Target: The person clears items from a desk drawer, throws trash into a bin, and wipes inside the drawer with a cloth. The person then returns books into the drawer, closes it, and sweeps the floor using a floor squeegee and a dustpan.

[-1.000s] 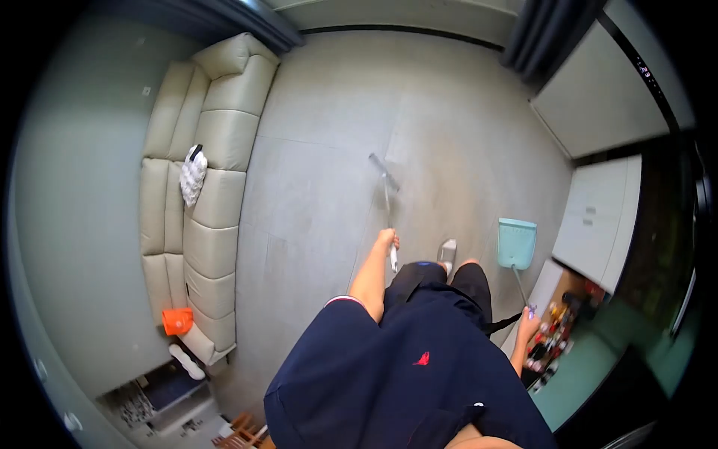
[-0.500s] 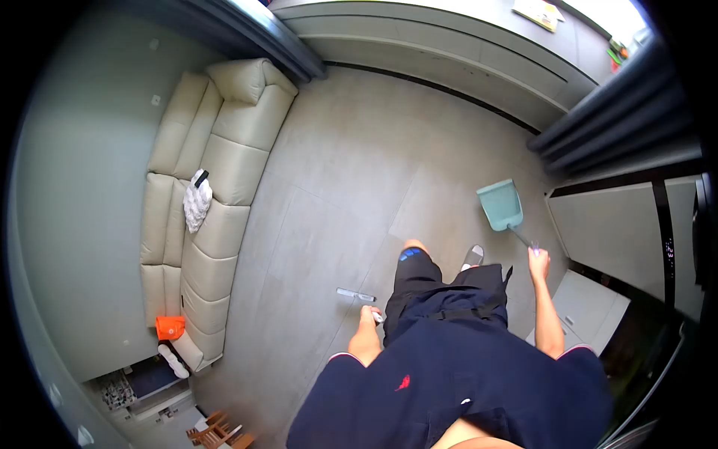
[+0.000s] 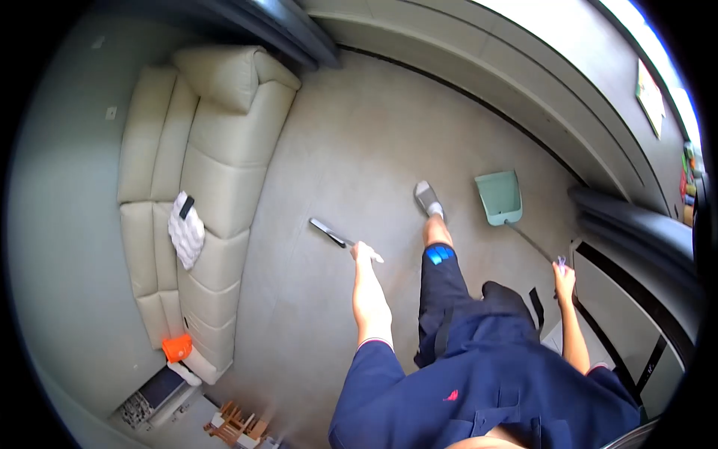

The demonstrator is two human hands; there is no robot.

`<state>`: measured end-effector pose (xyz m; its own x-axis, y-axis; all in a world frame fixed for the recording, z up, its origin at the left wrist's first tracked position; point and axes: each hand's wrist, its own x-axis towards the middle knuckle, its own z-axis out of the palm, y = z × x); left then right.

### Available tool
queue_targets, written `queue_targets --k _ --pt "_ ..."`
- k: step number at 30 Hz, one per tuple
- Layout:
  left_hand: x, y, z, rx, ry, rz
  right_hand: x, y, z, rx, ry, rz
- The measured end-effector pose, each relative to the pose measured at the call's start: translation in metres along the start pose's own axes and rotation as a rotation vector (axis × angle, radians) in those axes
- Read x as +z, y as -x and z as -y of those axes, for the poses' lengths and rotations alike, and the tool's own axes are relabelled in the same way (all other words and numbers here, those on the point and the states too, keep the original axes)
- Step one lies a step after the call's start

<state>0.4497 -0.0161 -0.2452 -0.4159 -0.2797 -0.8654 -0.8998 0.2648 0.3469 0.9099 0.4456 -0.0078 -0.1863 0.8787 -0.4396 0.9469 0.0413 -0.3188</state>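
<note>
My left hand (image 3: 365, 253) is closed around the handle of a broom (image 3: 327, 232), whose narrow head is on or just above the floor, ahead and to the left. Most of the broom's handle is hidden by my hand and arm. Out to the right, my right hand (image 3: 565, 282) grips the top of the long handle of a pale green dustpan (image 3: 500, 197). The dustpan is at floor level, with its wide mouth facing away from me. Between the two tools is my foot in a grey slipper (image 3: 428, 197).
A beige sofa (image 3: 224, 142) runs along the left wall, with a white cloth (image 3: 185, 232) and an orange item (image 3: 178, 348) on it. Wooden chairs (image 3: 233, 425) stand at the lower left. A cabinet (image 3: 636, 314) and dark curtain (image 3: 636, 224) are at the right.
One leg has stepped forward. My left hand has reached forward with the broom, whose head has turned. The dustpan stays ahead on the right in my right hand, and the view has rotated.
</note>
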Motion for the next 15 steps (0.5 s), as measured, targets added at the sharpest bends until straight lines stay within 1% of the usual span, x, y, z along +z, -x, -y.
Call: queue_targets --k 1,2,3,6,7,8,9,10,11,12,13,14,15 --pt "0.021 -0.022 -0.052 0.034 -0.032 -0.002 0.003 -0.006 0.033 0.064 -0.004 0.013" --pt "0.038 -0.037 -0.09 0.07 -0.07 -0.002 -0.001 0.011 0.049 0.14 -0.007 0.031" --pt "0.059 -0.05 -0.132 0.11 -0.121 -0.011 -0.007 0.019 0.082 0.163 -0.014 0.033" --pt "0.14 -0.07 -0.249 0.192 -0.241 -0.082 0.0 0.024 0.109 0.036 0.086 -0.085" --pt "0.175 -0.061 -0.285 0.213 -0.261 -0.139 -0.005 0.027 0.129 0.07 0.091 -0.074" --pt "0.196 -0.018 -0.322 0.362 -0.526 -0.045 -0.012 0.032 0.156 0.128 0.129 -0.016" --pt "0.228 -0.007 -0.342 0.363 -0.773 -0.058 -0.015 0.037 0.166 0.188 0.161 0.041" --pt "0.259 -0.045 -0.359 0.486 -1.116 -0.027 -0.011 0.037 0.178 0.236 0.165 0.041" --pt "0.285 -0.006 -0.377 0.641 -1.146 -0.057 -0.012 0.042 0.183 0.281 0.159 0.057" --pt "0.315 0.002 -0.394 0.577 -1.166 -0.012 -0.012 0.046 0.184 0.326 0.151 0.071" --pt "0.344 0.011 -0.404 0.541 -1.204 -0.013 0.006 0.056 0.161 0.283 0.13 -0.03" --pt "0.369 0.028 -0.411 0.55 -1.28 0.06 0.013 0.058 0.167 0.337 0.13 -0.037" --pt "0.393 0.03 -0.4 0.548 -1.276 0.057 0.018 0.058 0.174 0.394 0.086 -0.025"
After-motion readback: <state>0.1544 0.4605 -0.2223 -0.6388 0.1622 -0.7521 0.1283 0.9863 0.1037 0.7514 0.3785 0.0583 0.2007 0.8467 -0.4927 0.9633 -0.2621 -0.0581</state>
